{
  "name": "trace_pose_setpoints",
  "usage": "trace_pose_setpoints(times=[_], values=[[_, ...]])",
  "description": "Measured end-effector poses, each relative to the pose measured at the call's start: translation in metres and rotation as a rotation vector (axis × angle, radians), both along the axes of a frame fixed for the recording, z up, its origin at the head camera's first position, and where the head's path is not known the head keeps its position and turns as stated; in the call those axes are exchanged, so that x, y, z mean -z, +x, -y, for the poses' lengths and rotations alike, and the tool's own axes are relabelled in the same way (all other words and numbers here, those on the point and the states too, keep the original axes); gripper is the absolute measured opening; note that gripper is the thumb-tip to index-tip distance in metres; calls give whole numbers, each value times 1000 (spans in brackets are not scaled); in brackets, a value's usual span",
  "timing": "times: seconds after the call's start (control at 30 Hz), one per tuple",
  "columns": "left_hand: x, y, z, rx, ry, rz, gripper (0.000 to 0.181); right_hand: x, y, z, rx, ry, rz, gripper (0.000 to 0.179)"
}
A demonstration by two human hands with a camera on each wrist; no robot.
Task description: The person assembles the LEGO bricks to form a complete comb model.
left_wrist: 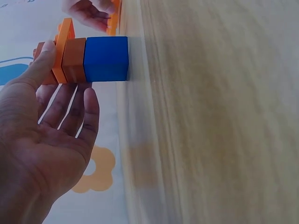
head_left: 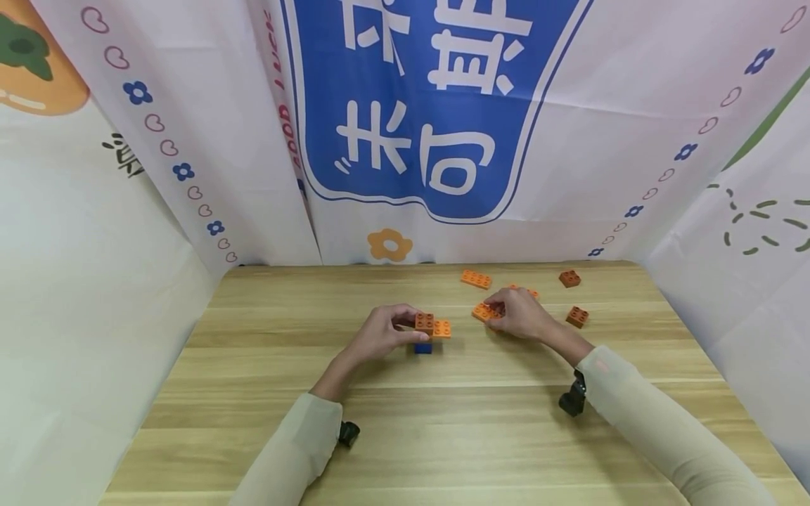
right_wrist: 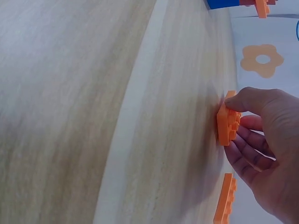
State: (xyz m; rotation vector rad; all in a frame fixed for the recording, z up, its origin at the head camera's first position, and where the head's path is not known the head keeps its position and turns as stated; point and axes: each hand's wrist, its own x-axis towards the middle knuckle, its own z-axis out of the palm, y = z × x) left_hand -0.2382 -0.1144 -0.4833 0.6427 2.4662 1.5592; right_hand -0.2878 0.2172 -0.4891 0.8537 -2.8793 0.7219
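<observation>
R hand (head_left: 522, 314) has a narrow grip, thumb & fingertips pinching an orange plate (head_left: 485, 311); L hand (head_left: 382, 334) grips the brick stack (head_left: 427, 329), thumb on its upper part. Key relation: the pinched plate is to the R of the stack and a bit farther from the person, w/ a strip of bare desk (head_left: 455, 436) btwn the two. Plate's long axis runs approx. L–R, slightly slanted, one end pointing roughly at the stack; its R part is hidden under the fingers. R hand is nearer the loose pcs, L hand is at the stack. Can't tell if the plate is flat on the desk or a bit off it. Looks: thin, bright orange, studs on top. Stack, top to bottom: brown brick w/ 4 studs, orange layer (head_left: 443, 329) jutting out to the R, another brown brick (left_wrist: 74, 60), then a blue brick (left_wrist: 106, 59) at the base. Stack looks upright. Other pcs: a 2nd loose orange plate (head_left: 476, 279) near the far edge, a 3rd (head_left: 531, 292) partly behind the R hand, plus 2 loose brown bricks (head_left: 577, 317) (head_left: 569, 279) R of that hand, one nearer, one farther back.
</observation>
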Motion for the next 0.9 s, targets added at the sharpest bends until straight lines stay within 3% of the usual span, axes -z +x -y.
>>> trace_pose_setpoints(times=[0.3,0.6,0.9], values=[[0,0,0,13,0,-9,34,-7,0,-2,-30,-33,-42,35],[1,0,0,11,-16,-22,35,-17,3,1,-126,-35,-117,37],[2,-2,-1,5,-24,-35,35,-31,7,6,-178,-52,-114,38]])
